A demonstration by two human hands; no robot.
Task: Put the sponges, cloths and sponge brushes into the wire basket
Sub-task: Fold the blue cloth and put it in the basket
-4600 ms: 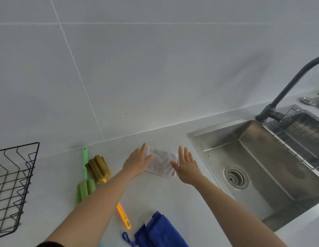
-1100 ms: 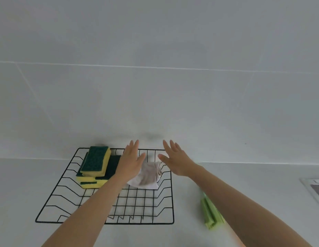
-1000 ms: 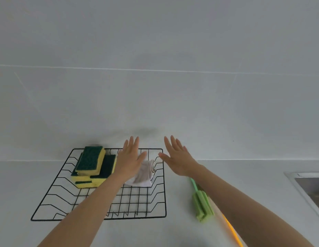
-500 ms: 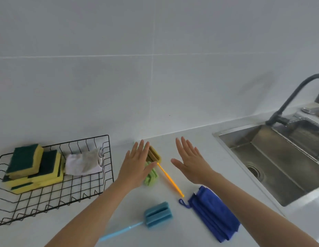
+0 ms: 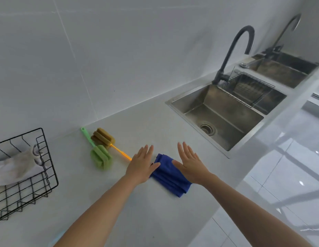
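Here, folded blue cloth (image 5: pixel 170 177) flat, long axis toward sink (image 5: pixel 224 120)

It was a kitchen. A stainless steel sink (image 5: pixel 217 114) with a drain was set into the pale desk (image 5: pixel 155 125), a dark curved faucet (image 5: pixel 233 50) rose behind it, large white wall tiles (image 5: pixel 119 50) backed the run, and a second sink (image 5: pixel 283 68) stood beyond.

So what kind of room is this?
Most likely a kitchen: a stainless steel sink with a dark curved tap set in a pale countertop, and a grey tiled wall behind.
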